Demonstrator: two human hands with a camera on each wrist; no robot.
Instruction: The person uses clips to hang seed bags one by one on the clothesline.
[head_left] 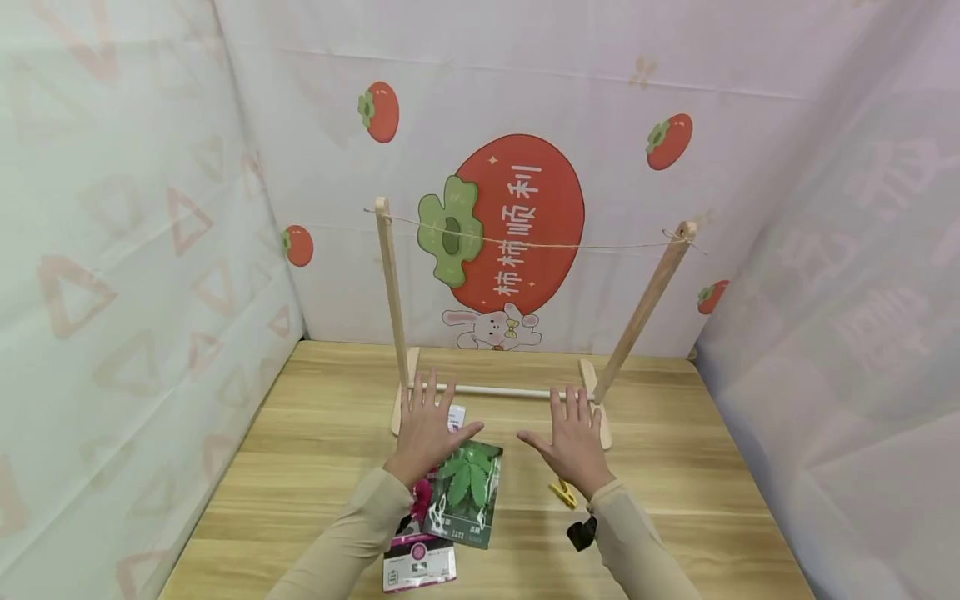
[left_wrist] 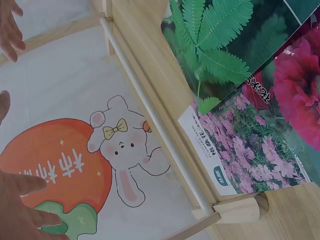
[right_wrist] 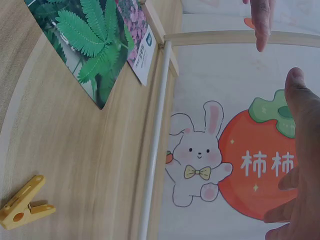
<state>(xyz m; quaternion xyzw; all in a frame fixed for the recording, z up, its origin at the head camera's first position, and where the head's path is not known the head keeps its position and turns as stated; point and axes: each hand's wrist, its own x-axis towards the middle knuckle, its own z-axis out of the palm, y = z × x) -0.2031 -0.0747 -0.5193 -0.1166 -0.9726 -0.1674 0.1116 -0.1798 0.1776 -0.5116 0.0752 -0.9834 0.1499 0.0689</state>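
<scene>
Both hands are held out over the table with fingers spread and nothing in them. In the head view my left hand (head_left: 427, 429) overlaps the seed packets, partly hiding them. The top packet (head_left: 467, 496) shows a green fern-like leaf. Beneath it lie a packet with magenta blooms (left_wrist: 300, 80) and one with small pink flowers (left_wrist: 237, 147). My right hand (head_left: 576, 437) is nearest a yellow clothespin (head_left: 563, 493), which lies on the tabletop by the wrist. Fingers of the left hand (left_wrist: 25, 205) and right hand (right_wrist: 305, 165) edge into their own wrist views.
Behind the hands stands a wooden rack (head_left: 647, 312) with a white crossbar (head_left: 510, 391) low down. Twine (head_left: 540, 245) is tied between its two post tops. A small black object (head_left: 582, 533) shows beside the right sleeve. Printed cloth walls (head_left: 322, 167) enclose the wooden table (head_left: 660, 500).
</scene>
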